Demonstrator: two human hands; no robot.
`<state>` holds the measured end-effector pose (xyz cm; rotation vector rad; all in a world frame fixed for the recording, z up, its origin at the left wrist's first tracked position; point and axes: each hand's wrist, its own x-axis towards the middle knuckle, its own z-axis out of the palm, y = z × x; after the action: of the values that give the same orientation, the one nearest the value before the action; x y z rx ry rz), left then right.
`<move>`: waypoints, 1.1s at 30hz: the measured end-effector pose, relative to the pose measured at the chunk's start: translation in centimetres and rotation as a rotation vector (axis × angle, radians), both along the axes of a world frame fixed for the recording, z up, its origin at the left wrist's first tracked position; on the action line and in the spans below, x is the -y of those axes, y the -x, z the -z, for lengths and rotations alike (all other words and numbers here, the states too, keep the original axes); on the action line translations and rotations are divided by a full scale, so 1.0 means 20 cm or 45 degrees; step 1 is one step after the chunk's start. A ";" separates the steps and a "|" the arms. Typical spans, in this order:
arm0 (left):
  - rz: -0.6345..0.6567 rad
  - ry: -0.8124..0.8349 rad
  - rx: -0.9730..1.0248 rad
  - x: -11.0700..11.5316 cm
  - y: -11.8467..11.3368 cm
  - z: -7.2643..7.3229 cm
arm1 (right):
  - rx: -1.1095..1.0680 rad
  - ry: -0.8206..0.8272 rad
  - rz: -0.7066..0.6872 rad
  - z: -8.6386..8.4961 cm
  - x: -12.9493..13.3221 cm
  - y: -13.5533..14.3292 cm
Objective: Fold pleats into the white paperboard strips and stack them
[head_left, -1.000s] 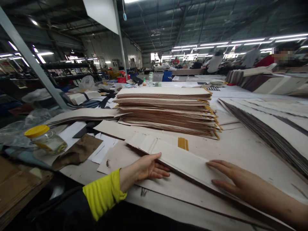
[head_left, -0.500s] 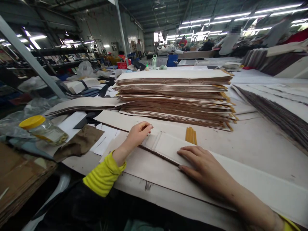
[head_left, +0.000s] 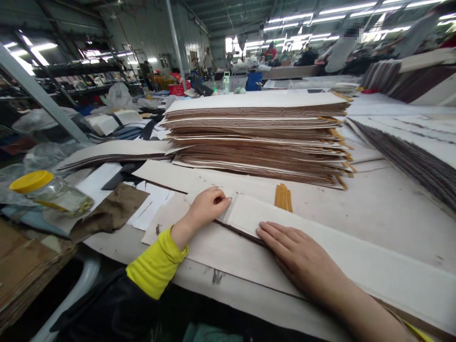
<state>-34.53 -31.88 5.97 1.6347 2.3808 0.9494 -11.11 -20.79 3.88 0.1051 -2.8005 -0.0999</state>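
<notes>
A long off-white fabric strip with a dark underside [head_left: 342, 247] lies slantwise across the table in front of me. My right hand [head_left: 299, 254] rests flat on it, fingers stretched out toward its near edge. At the strip's left end lies a see-through plastic piece [head_left: 231, 209], partly covered by my left hand. My left hand [head_left: 208, 206] is closed there, thumb and forefinger together beside that piece; whatever is in the pinch is too small to make out. Just beyond the strip lie several mustard-yellow fabric tabs [head_left: 283, 197].
A tall stack of white-topped brown strips [head_left: 256, 137] stands behind my hands. To the left are a yellow-lidded jar [head_left: 53, 192], a brown cloth scrap [head_left: 110, 211] and a cardboard pile [head_left: 32, 270]. More layered dark pieces [head_left: 409, 152] lie at right. People work in the background.
My left hand has moved slightly right and down, onto the see-through piece. My right hand's fingers have drawn together, still flat on the strip. The view has shifted slightly.
</notes>
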 end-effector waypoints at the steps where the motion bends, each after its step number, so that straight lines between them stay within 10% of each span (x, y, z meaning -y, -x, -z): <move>1: 0.019 0.009 -0.019 0.00 -0.01 0.00 | 0.015 0.008 0.002 0.00 0.00 0.00; 23: -0.095 0.054 -0.084 0.03 -0.06 0.00 | 0.000 0.197 0.087 0.00 0.02 -0.02; 33: -0.058 0.353 0.924 0.05 -0.04 -0.08 | 0.005 0.219 0.106 0.02 0.01 -0.02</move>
<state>-33.72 -32.93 7.52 0.9210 1.9316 0.9511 -10.64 -21.02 3.49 -0.0529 -2.8030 0.1211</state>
